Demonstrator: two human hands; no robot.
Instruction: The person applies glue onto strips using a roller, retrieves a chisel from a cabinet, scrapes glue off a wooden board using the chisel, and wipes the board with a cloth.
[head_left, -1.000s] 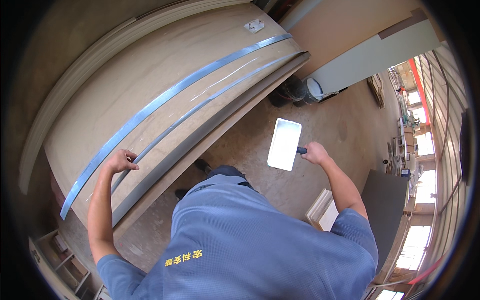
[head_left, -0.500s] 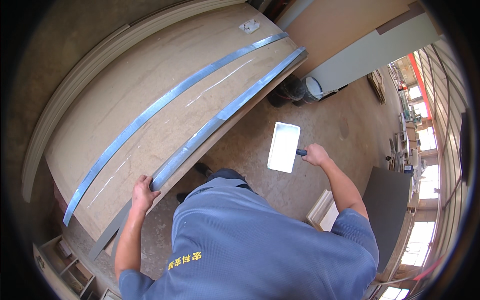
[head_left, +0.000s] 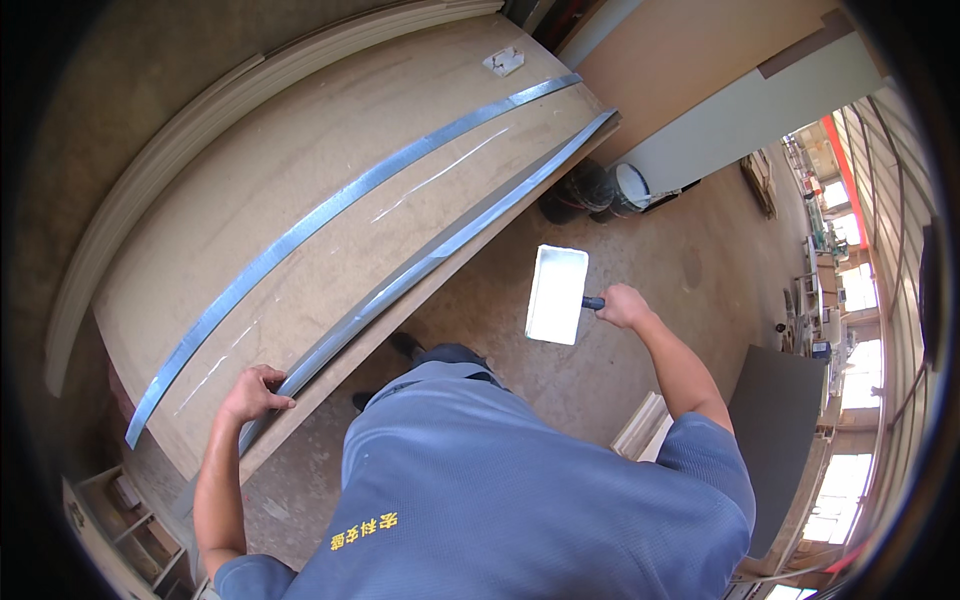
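My left hand [head_left: 255, 395] is at the near edge of a big tan board, its thumb and curled fingers closed around a metal strip [head_left: 395, 283] close to that strip's left end. The strip runs along the edge, tilted so that a darker side shows. Farther in, a second shiny metal strip [head_left: 340, 200] lies flat across the board [head_left: 300, 258]. Out to the right, my right hand [head_left: 624, 305] grips the short dark handle of a flat rectangular tool [head_left: 557, 295] with a bright white face. This tool is held above the floor, apart from the board.
Two dark buckets, one with white contents [head_left: 628, 187], stand beyond the board's right end near leaning panels [head_left: 690, 85]. Long pale mouldings [head_left: 150, 170] line the far side. Stacked wood pieces [head_left: 640, 428] and a dark sheet [head_left: 775, 450] are on my right; a wooden shelf unit [head_left: 135, 530] is at lower left.
My left hand has slid left along the board's near edge. The near strip has turned, showing more of its dark side. My right hand and the white-faced tool have shifted slightly left.
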